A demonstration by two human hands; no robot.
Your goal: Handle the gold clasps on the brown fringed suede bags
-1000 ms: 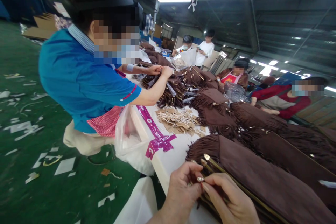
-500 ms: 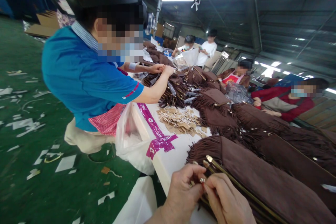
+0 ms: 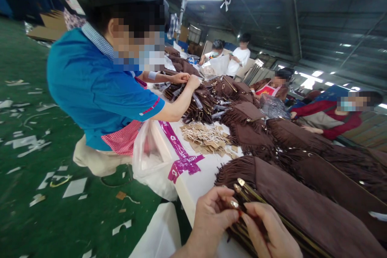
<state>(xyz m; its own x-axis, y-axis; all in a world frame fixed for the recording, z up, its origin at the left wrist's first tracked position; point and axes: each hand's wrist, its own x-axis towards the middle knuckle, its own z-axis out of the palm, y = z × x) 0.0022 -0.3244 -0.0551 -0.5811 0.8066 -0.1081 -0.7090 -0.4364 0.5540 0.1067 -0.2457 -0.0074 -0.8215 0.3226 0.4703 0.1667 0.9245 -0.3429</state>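
My left hand (image 3: 208, 219) is closed in a pinch, with a small shiny gold metal zipper end (image 3: 234, 204) at its fingertips. Facing it, my right hand (image 3: 269, 223) has curled fingers, its thumb and forefinger close to the gold piece. What lies between those right fingers is mostly hidden; a speck of red shows there. Just behind both hands lies a dark brown fringed suede bag (image 3: 302, 197). Other gold-tipped zipper ends (image 3: 242, 183) stick out along its near edge.
Tan paper tags with white strings (image 3: 205, 137) lie in a heap on the white table (image 3: 208, 175), by purple tape (image 3: 184, 165). More brown fringed bags (image 3: 250, 133) cover the far side. A co-worker in blue (image 3: 105, 88) stands at left; other people work beyond. Scraps litter the green floor.
My right thumb and forefinger have moved slightly right and spread a little away from the gold piece. More of that piece shows now. My left hand stays nearly in place.
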